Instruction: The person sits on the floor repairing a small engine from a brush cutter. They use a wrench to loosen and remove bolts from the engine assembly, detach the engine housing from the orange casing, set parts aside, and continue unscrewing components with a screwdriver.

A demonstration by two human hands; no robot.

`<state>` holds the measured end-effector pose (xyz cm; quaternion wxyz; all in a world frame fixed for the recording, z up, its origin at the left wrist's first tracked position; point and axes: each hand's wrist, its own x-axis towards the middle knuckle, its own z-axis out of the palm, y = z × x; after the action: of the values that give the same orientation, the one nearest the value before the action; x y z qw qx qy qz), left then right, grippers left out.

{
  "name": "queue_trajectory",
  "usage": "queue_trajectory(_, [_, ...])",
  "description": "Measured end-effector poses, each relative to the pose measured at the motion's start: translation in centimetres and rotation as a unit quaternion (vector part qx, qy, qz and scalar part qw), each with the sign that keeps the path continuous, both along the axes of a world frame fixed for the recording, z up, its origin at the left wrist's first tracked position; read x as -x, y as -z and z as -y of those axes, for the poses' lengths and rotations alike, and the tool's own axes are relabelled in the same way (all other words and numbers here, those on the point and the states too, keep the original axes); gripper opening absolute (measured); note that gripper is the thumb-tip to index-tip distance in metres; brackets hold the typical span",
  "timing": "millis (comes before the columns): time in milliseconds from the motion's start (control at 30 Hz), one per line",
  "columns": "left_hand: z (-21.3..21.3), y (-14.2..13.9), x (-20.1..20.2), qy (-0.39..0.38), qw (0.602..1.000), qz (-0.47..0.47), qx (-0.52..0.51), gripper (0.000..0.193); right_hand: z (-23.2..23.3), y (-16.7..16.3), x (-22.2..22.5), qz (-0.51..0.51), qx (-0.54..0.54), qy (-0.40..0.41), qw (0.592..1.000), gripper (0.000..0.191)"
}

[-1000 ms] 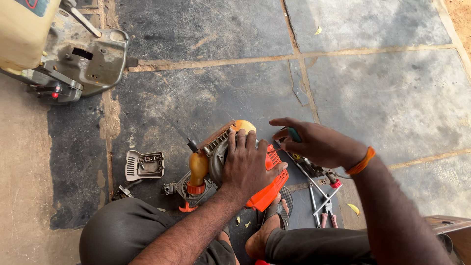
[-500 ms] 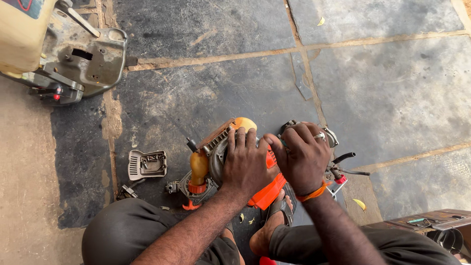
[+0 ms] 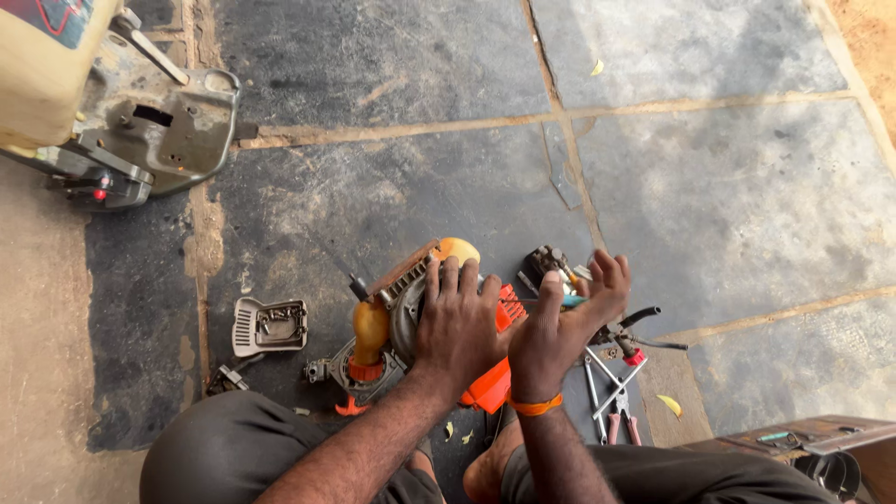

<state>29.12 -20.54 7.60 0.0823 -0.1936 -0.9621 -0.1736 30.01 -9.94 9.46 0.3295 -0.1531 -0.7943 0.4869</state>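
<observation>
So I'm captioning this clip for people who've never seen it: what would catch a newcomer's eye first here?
First the orange and grey small engine on the dark stone floor, with the left hand pressed flat on it and the right hand lifted open beside it. Next, the loose grey cover to its left, the pliers to its right, and the worn cream machine at top left.

The floor (image 3: pixel 709 187) was dark stone slabs with sandy joints. On it lay an orange engine (image 3: pixel 420 322), a grey cover (image 3: pixel 269 327) to its left, pliers (image 3: pixel 616 397) and small metal parts (image 3: pixel 546 264) to its right, and a cream machine (image 3: pixel 103 103) at the far left corner.
</observation>
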Motion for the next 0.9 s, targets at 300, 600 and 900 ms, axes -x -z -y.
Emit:
queue_trajectory(300, [0.1,0.4,0.0,-0.01,0.999,0.049,-0.005,0.081,-6.4,-4.8,2.4,0.157,0.202,-0.404,0.878,0.092])
queue_trajectory(600, [-0.4,0.3,-0.3,-0.023,0.999,0.046,0.016,0.08,-4.7,-4.5,0.9,0.235,0.284,-0.19,0.91,0.058])
queue_trajectory(900, [-0.6,1.2,0.1,-0.022,0.997,0.067,0.025,0.099,-8.9,-3.5,2.4,0.282,0.246,-0.363,0.853,0.044])
